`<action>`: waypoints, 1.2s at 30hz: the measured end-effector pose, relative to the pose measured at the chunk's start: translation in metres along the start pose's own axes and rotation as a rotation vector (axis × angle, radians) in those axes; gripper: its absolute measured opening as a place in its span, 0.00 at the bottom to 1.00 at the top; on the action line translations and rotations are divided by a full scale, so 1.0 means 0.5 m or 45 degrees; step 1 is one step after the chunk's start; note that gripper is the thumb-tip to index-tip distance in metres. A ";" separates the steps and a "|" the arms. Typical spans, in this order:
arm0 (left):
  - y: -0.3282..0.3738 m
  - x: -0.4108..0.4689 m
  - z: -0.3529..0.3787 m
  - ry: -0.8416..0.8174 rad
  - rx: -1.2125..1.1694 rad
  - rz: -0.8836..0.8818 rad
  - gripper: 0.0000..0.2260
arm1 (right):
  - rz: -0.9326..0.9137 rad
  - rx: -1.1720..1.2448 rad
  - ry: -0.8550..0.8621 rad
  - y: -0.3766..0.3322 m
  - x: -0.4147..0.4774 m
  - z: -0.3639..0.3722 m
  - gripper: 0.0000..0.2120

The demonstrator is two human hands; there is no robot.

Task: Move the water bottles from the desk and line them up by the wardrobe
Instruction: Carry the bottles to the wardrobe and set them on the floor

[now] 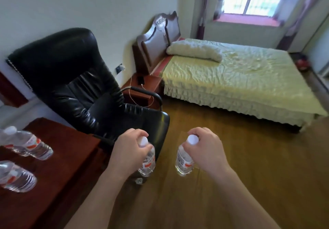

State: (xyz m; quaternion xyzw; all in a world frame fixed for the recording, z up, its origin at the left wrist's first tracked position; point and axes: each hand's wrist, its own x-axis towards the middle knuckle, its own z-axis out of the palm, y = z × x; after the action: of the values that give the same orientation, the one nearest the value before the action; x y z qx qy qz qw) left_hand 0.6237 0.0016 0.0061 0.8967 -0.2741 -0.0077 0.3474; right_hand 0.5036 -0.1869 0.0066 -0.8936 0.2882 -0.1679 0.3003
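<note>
left hand (130, 148) fingers clasp a bottle (147, 164), right hand (204, 150) fingers a second bottle (183, 163), black chair (80, 86) just beside.

Clear plastic bottles (28, 144) — glossy black leather chair (74, 79), polished wood desk (58, 150).

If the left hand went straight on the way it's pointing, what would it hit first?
Most likely the black chair's seat, just beyond the left hand and its bottle, though depth is unclear.
</note>
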 end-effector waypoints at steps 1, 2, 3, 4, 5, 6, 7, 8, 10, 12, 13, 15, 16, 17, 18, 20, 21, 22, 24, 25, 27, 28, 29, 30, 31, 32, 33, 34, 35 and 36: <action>0.029 0.005 0.025 -0.013 -0.010 0.014 0.12 | 0.009 -0.009 0.015 0.028 0.002 -0.026 0.13; 0.057 0.011 0.050 -0.025 -0.018 0.030 0.12 | 0.019 -0.019 0.028 0.056 0.005 -0.050 0.13; 0.083 0.016 0.075 -0.038 -0.026 0.047 0.12 | 0.030 -0.027 0.040 0.084 0.008 -0.074 0.13; 0.109 0.021 0.102 -0.052 -0.037 0.063 0.12 | 0.045 -0.033 0.052 0.111 0.011 -0.095 0.13; 0.133 0.027 0.127 -0.068 -0.050 0.078 0.13 | 0.062 -0.040 0.062 0.138 0.015 -0.114 0.13; 0.156 0.033 0.151 -0.086 -0.063 0.093 0.13 | 0.083 -0.044 0.071 0.164 0.018 -0.134 0.13; 0.178 0.042 0.175 -0.109 -0.078 0.110 0.13 | 0.107 -0.049 0.084 0.189 0.022 -0.153 0.13; 0.201 0.052 0.199 -0.134 -0.092 0.129 0.13 | 0.131 -0.050 0.102 0.213 0.027 -0.173 0.12; 0.245 0.075 0.245 -0.179 -0.111 0.177 0.13 | 0.182 -0.041 0.136 0.261 0.036 -0.212 0.12; 0.291 0.102 0.290 -0.228 -0.118 0.228 0.13 | 0.233 -0.039 0.174 0.308 0.046 -0.247 0.11; 0.313 0.117 0.312 -0.253 -0.117 0.257 0.13 | 0.258 -0.044 0.189 0.330 0.052 -0.262 0.11; 0.354 0.152 0.357 -0.302 -0.116 0.316 0.13 | 0.308 -0.051 0.222 0.377 0.070 -0.288 0.10; 0.374 0.171 0.380 -0.328 -0.120 0.345 0.13 | 0.340 -0.050 0.241 0.401 0.081 -0.300 0.10; 0.392 0.191 0.404 -0.356 -0.128 0.369 0.13 | 0.376 -0.048 0.258 0.425 0.092 -0.313 0.10; 0.408 0.211 0.428 -0.384 -0.135 0.391 0.13 | 0.414 -0.044 0.274 0.448 0.105 -0.323 0.11; 0.439 0.256 0.479 -0.437 -0.138 0.440 0.13 | 0.487 -0.029 0.316 0.490 0.133 -0.341 0.11; 0.454 0.280 0.505 -0.462 -0.133 0.466 0.13 | 0.523 -0.022 0.340 0.509 0.148 -0.348 0.11; 0.470 0.303 0.531 -0.489 -0.129 0.490 0.13 | 0.562 -0.015 0.363 0.529 0.164 -0.354 0.11; 0.506 0.349 0.582 -0.553 -0.131 0.541 0.12 | 0.631 -0.019 0.415 0.566 0.196 -0.367 0.12; 0.526 0.372 0.605 -0.585 -0.137 0.565 0.12 | 0.660 -0.025 0.444 0.584 0.212 -0.375 0.12; 0.572 0.417 0.650 -0.643 -0.142 0.624 0.12 | 0.715 -0.038 0.515 0.618 0.241 -0.394 0.12; 0.594 0.438 0.672 -0.667 -0.139 0.652 0.12 | 0.740 -0.040 0.554 0.634 0.255 -0.406 0.12; 0.618 0.459 0.692 -0.687 -0.136 0.680 0.12 | 0.761 -0.039 0.591 0.650 0.269 -0.418 0.12; 0.643 0.479 0.711 -0.712 -0.138 0.700 0.12 | 0.777 -0.033 0.624 0.665 0.283 -0.430 0.12; 0.666 0.496 0.729 -0.746 -0.143 0.713 0.11 | 0.795 -0.024 0.652 0.681 0.297 -0.443 0.12; 0.694 0.516 0.755 -0.774 -0.147 0.732 0.11 | 0.822 -0.018 0.678 0.703 0.312 -0.459 0.12; 0.716 0.531 0.773 -0.788 -0.153 0.749 0.11 | 0.838 -0.013 0.690 0.717 0.324 -0.471 0.12; 0.737 0.542 0.787 -0.794 -0.159 0.763 0.11 | 0.848 -0.009 0.697 0.728 0.335 -0.481 0.12; 0.764 0.558 0.813 -0.813 -0.162 0.782 0.11 | 0.863 -0.001 0.718 0.750 0.348 -0.495 0.12; 0.790 0.572 0.839 -0.835 -0.157 0.798 0.11 | 0.876 0.010 0.736 0.773 0.360 -0.511 0.13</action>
State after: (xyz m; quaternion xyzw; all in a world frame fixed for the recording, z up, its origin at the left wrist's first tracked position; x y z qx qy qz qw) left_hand 0.5890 -0.6404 -0.0137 0.6983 -0.6268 -0.2019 0.2804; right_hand 0.3626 -0.6628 -0.0205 -0.6610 0.6400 -0.3022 0.2494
